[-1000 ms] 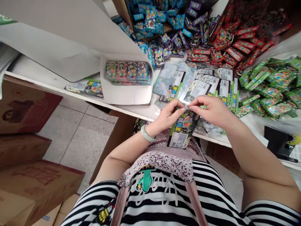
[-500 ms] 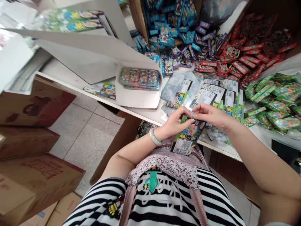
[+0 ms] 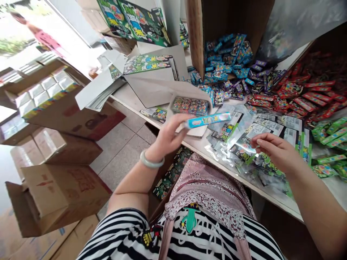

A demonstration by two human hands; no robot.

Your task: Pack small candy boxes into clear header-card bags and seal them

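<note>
My left hand (image 3: 172, 135) grips one end of a slim printed candy box (image 3: 208, 120), its bright blue narrow side facing me. It is held over the table edge, in front of a white carton (image 3: 199, 133) with rows of small colourful packs (image 3: 191, 105) inside. My right hand (image 3: 273, 150) hovers over clear plastic bags and black-and-green printed packs (image 3: 244, 148), fingers loosely bent and apart, with nothing visible in them. Behind it lie overlapping packs with white labels (image 3: 291, 135).
Loose small boxes are heaped at the back: blue (image 3: 227, 68), purple (image 3: 241, 86), red (image 3: 306, 94), and green (image 3: 333, 133) at right. Large white cartons (image 3: 151, 88) stand left on the table. Brown cardboard boxes (image 3: 67, 191) are stacked on the floor; a person (image 3: 46, 38) is outside.
My hands have parted. The left has carried the candy box leftward and up, turning its blue side towards me; the right has let go of it. The view has swung left.
</note>
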